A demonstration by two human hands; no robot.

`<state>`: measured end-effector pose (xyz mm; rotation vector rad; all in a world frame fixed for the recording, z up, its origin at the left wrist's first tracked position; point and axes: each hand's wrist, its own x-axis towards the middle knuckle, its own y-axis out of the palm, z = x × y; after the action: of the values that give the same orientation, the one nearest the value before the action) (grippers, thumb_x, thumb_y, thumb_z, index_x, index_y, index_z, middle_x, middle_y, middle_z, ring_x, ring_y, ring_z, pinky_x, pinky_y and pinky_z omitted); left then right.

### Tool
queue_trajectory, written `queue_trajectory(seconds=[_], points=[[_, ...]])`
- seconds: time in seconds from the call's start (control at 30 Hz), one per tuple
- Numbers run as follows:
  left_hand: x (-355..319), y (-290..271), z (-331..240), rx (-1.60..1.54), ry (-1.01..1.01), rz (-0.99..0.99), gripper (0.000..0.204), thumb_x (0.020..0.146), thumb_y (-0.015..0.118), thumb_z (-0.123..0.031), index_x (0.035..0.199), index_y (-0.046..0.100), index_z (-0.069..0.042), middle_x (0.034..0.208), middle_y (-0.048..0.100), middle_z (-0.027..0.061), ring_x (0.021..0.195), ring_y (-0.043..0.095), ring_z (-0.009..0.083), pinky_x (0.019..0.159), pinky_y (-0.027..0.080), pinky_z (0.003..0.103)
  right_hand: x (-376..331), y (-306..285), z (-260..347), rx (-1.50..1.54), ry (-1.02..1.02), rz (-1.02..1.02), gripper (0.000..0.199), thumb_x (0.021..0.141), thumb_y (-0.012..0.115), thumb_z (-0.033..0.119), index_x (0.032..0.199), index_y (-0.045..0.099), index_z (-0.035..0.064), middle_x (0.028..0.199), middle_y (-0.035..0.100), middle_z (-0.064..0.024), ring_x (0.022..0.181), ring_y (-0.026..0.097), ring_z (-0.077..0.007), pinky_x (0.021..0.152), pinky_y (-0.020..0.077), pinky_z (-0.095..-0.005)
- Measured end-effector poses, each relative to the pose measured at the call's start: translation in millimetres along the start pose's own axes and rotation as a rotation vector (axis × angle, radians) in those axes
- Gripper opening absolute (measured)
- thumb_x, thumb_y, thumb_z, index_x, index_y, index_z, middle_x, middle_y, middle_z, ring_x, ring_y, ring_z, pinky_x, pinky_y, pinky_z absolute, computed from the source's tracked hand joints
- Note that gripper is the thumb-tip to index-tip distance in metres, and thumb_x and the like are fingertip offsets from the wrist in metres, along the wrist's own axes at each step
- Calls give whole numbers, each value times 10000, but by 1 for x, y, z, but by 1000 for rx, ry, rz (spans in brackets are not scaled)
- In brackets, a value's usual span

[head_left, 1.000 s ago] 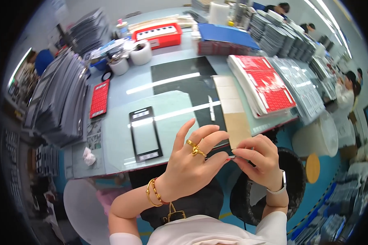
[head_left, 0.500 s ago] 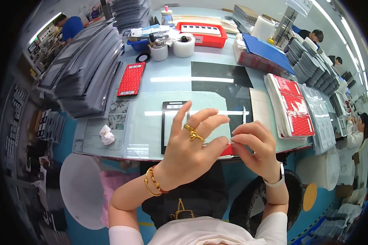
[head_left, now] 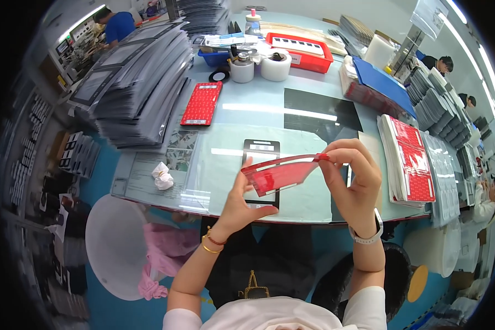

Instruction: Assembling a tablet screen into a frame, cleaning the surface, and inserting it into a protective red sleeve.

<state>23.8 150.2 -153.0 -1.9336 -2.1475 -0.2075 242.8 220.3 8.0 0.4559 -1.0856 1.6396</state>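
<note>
A red see-through film sheet (head_left: 283, 175) with pale strips along its edges hangs tilted above the table. My right hand (head_left: 353, 181) pinches it by the upper right corner between thumb and fingertips. At the film's left end is my left hand (head_left: 246, 201), its thumb stretched out apart from the fingers. Those fingers reach up beside and partly behind the film, and the hand looks open. Under the film lies a black-framed flat panel (head_left: 262, 145) on a pale sheet (head_left: 305, 203), partly covered from view.
Stacked grey sheets (head_left: 140, 91) rise at the left, with a red panel (head_left: 202, 103) beside them. A crumpled white wad (head_left: 163, 176) lies front left. Red-and-white sheets (head_left: 407, 159) are piled at the right. Tape rolls (head_left: 275, 65) and a red tray (head_left: 322, 63) stand behind.
The red film has come up from the table's front edge in my right hand. My left hand has moved down and left, away from the right fingertips. The view has shifted.
</note>
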Motion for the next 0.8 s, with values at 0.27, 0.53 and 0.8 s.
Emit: queue_trajectory(seconds=[0.27, 0.53, 0.8], points=[[-2, 21, -4, -333, -156, 1, 526, 925, 794, -74, 1353, 498, 3, 1252, 674, 103, 1114, 683, 159, 903, 603, 298, -2, 14, -26, 85, 45, 80, 259, 923, 720, -49, 1169, 681, 23, 1146, 667, -119, 907, 673, -157, 774, 555, -270], [-11, 17, -4, -343, -273, 33, 534, 913, 798, -73, 1351, 502, 1, 1245, 675, 79, 1112, 664, 134, 946, 573, 303, -33, 18, -64, 86, 420, 476, 830, 953, 700, -28, 1655, 305, 171, 1007, 694, -95, 808, 715, -148, 774, 608, -301], [-12, 8, -3, -294, -296, 67, 602, 900, 824, -123, 1382, 491, 14, 1260, 669, 89, 1122, 658, 133, 946, 566, 297, -52, 29, -75, 395, 657, 499, 926, 960, 650, -61, 1692, 154, 212, 925, 695, -91, 845, 721, -162, 773, 644, -350]])
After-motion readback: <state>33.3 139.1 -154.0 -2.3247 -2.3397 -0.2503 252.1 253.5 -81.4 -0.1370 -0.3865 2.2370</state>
